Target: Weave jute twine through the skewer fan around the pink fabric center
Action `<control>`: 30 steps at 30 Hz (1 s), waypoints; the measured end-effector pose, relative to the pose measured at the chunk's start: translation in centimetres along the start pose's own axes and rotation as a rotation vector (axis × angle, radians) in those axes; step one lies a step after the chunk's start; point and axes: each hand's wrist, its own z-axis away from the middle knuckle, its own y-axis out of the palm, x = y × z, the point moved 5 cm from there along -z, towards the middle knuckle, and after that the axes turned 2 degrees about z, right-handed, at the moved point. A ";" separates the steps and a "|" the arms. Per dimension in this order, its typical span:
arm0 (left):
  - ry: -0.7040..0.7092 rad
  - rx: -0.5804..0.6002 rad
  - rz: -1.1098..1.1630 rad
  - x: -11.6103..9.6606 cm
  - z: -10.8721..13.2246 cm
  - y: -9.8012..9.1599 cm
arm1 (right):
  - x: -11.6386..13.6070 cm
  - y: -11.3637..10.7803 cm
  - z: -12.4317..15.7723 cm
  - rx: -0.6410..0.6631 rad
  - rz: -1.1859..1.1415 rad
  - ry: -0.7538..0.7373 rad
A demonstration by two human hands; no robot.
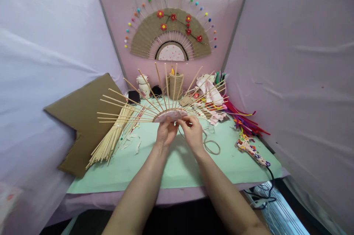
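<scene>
A half-made fan with bamboo sticks spreading from a pink dotted half-round base (168, 116) is held up above the table. My left hand (165, 133) is closed on the base from below, thumb on its front. At the base's right end, my right hand (193, 132) pinches with thumb and forefinger, close to the left fingertips. Brown twine (212, 150) runs from between the hands and loops on the table to the right. A tan cord edge follows the base's curve. My right fingers partly hide the twine's path there.
A finished fan (143, 36) hangs on the back panel. On the left lie a bundle of sticks (110, 141) and brown cardboard (83, 117). Behind stands a twine spool (176, 86). Pipe cleaners (246, 120) and a patterned glue gun (253, 152) with a cord are on the right.
</scene>
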 end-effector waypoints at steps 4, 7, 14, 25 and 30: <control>0.018 -0.057 0.019 0.0 -0.2 -0.8 | 0.5 -0.7 0.5 -0.008 -0.147 0.014; 0.033 -0.109 0.011 0.1 -0.3 -1.2 | 0.8 -1.3 0.2 0.005 -0.239 0.069; 0.030 -0.140 0.009 0.2 -0.2 -1.2 | 0.9 -3.1 -1.7 -0.142 -0.138 0.052; -0.011 -0.178 0.087 0.6 -0.2 -1.5 | -0.9 -3.2 -2.3 -0.145 -0.074 0.131; -0.008 -0.186 0.108 0.5 -0.2 -1.3 | -2.0 -2.8 -2.2 -0.141 -0.139 0.175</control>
